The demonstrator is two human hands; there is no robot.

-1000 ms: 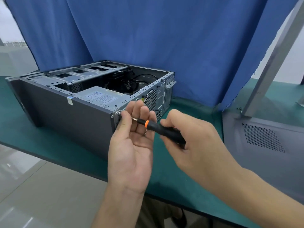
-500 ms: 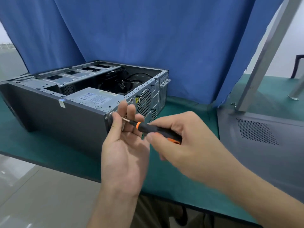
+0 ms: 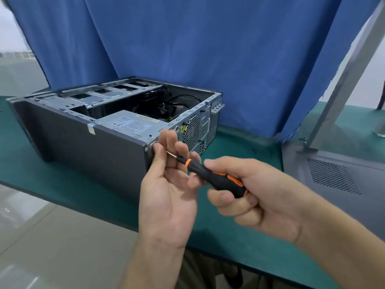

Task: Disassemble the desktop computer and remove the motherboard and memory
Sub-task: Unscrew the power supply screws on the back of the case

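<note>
The computer (image 3: pixel 83 147) lies on its side on the green table (image 3: pixel 62 184), with its open side up. You can see black wires and a grey power box (image 3: pixel 131 124) inside. The right hand (image 3: pixel 256 197) has its fingers wrapped tight round the black and orange screwdriver (image 3: pixel 210 176). The left hand (image 3: pixel 166 197) is half open, its thumb and first fingers pinching the thin metal end at the computer's near right corner. A grey side cover (image 3: pixel 333 174) lies to the right. A blue curtain (image 3: pixel 208 49) hangs on the far side.
</note>
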